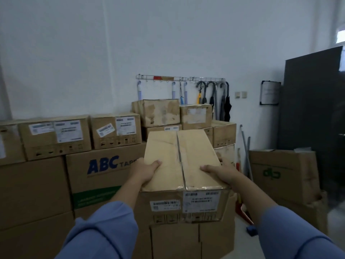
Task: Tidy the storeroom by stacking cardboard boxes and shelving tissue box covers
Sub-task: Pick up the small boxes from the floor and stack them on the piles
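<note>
Currently the left hand (pixel 147 171) and right hand (pixel 218 172) clamp the cardboard box (pixel 179 157) from opposite sides, thumbs flat on top, balancing the load; it is above a lower box (pixel 175 240), before the stacked boxes (pixel 104 171)

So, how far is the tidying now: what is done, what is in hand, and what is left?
Done: cardboard boxes stand stacked along the wall. In hand: the left hand and right hand grip a taped box over a lower box; whether it rests yet, I cannot tell. Left: setting this box down; no tissue box covers or shelf are in view.
</note>
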